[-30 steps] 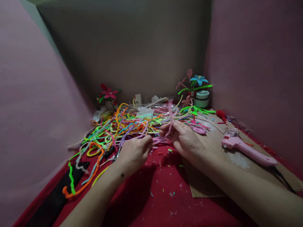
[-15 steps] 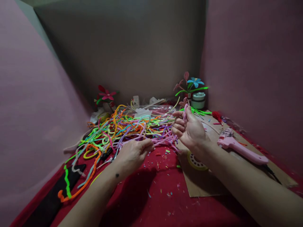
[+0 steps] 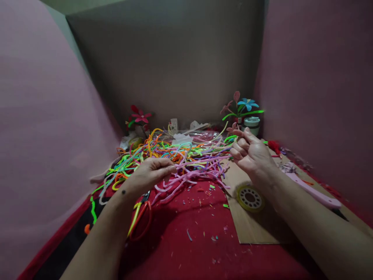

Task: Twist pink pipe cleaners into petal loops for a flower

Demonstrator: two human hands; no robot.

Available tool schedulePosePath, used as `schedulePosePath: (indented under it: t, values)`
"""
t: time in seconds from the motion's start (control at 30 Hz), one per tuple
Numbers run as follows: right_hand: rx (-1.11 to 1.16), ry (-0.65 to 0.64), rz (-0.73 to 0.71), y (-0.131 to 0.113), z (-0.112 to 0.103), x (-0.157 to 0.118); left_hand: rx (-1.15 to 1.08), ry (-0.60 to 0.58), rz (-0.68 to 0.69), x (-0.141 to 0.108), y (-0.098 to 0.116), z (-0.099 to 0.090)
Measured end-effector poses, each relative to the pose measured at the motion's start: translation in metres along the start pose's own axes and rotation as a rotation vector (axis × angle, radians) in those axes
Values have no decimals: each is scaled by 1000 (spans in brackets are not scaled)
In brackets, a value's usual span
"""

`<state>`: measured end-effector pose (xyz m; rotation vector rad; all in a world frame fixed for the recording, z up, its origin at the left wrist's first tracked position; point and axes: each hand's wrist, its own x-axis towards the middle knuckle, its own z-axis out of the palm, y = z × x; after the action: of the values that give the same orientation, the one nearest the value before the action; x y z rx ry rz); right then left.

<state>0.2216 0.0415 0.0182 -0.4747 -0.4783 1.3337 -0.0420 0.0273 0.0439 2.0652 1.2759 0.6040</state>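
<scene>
My left hand (image 3: 154,171) pinches one end of a pink pipe cleaner (image 3: 204,160), which runs across to my right hand (image 3: 247,149). The fingers of my right hand are curled around its other end. Behind and below the stretched stem lies a tangled pile of colourful pipe cleaners (image 3: 171,151), with pink ones (image 3: 189,178) nearest the front. Scissors with red handles (image 3: 150,217) lie beside my left forearm.
A yellow tape roll (image 3: 250,197) lies on the cardboard (image 3: 247,229) at right, near a pink tool (image 3: 314,190). Fuzzy flowers (image 3: 247,104) and a lidded jar (image 3: 251,125) stand behind. Small scraps dot the red cloth (image 3: 186,249).
My hands have moved apart, and the pink stem is now stretched between them. The view has shifted slightly, showing the red scissors and more of the tape roll.
</scene>
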Motion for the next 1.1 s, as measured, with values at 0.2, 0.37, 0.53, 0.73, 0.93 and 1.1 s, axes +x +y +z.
schedulePosePath:
  t: [0.2,0.37,0.53,0.73,0.93,1.1]
  values:
    - [42,49,56,-3,-6,5,-236,116,-96,-6,5,-4]
    - [33,1,85,-1,-3,0,-455,298,-56,-2,-3,-6]
    - [-21,45,103,2,-7,4,-661,454,-18,-1,-7,-11]
    - [-844,127,-669,6,-8,-8,-592,376,-1,-6,-4,-12]
    - [-1501,-304,-1398,27,21,-62,-638,242,40,-8,1,1]
    - [-1506,-506,-1276,56,33,-73,-654,56,55,-12,10,14]
